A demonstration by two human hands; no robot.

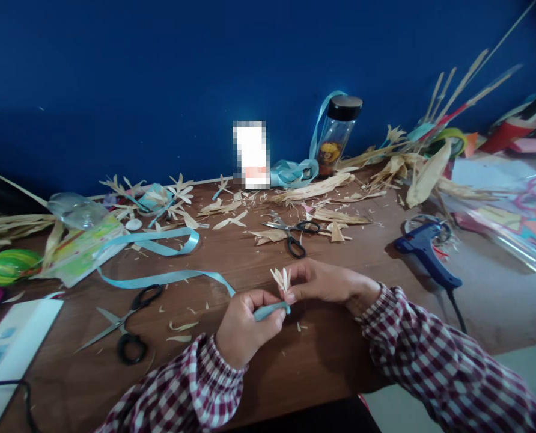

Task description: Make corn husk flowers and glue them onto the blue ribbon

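My left hand (252, 325) is closed on a light blue ribbon (268, 310), pinched between thumb and fingers. The ribbon's loose length runs back over the table to the left. Just above it, my right hand (319, 282) pinches the base of a small pale flower (282, 280), whose pointed petals look like dried corn husk. Ribbon and flower base meet between my fingertips; the exact join is hidden. Open black-handled scissors (122, 328) lie left of my left hand. A second open pair of scissors (290, 228) rests beyond both hands.
At right lies a blue glue gun (428, 249) with its cord. A black-lidded bottle (339, 135) stands by the blue wall beside coiled ribbon (295, 173). Husk scraps (317, 187) litter the back, finished-looking husk flowers (160, 198) lie back left, and a white power strip (18, 349) sits front left.
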